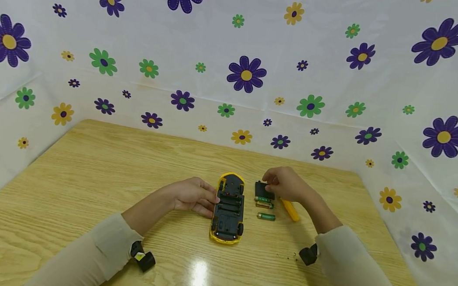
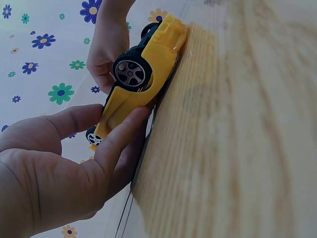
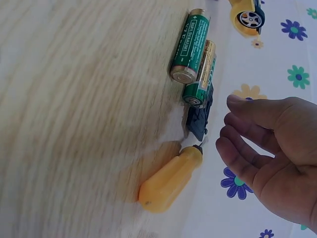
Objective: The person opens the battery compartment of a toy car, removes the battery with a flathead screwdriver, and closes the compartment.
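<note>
A yellow toy car [image 1: 227, 228] lies upside down on the table, its black underside and open battery compartment facing up. My left hand [image 1: 194, 195] holds the car's left side, thumb at the upper edge and fingers along the yellow body [image 2: 116, 111]. Over to the right, my right hand [image 1: 287, 184] hovers by the black battery cover [image 1: 263, 189], fingers bent loosely. The right wrist view shows nothing between that hand's thumb and fingers. Green batteries [image 1: 266, 216] lie just in front of the cover, one apart from the others.
A screwdriver with a yellow handle [image 1: 291, 210] lies right of the batteries, its tip toward the cover. Small dark bits [image 1: 286, 257] lie nearer on the wooden table [image 1: 93, 174]. A white flowered cloth [image 1: 204, 36] stands behind and along both sides.
</note>
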Tool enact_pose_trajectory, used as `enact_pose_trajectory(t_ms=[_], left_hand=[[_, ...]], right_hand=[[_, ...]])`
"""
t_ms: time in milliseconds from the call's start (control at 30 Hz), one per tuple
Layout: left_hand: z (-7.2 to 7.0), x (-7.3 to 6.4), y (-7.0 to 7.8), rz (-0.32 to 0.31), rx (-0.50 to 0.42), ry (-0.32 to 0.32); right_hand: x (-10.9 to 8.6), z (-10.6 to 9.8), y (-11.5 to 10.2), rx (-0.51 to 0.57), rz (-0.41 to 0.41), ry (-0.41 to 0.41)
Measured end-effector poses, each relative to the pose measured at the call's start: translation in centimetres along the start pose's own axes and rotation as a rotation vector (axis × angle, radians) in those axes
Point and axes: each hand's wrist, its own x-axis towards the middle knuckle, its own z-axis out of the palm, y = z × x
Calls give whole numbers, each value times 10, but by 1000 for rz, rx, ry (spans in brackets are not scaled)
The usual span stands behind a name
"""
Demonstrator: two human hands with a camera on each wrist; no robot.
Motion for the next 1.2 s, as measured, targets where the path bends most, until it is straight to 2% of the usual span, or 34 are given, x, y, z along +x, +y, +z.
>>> enact_pose_trajectory(t_ms=[633,1200], left_hand=[[-1,2,-2,4,-8,-3],[-1,2,-1,2,-8,-6]], right_hand=[[23,1,1,-13,84,-94],[29,2,3,-35,84,-140]])
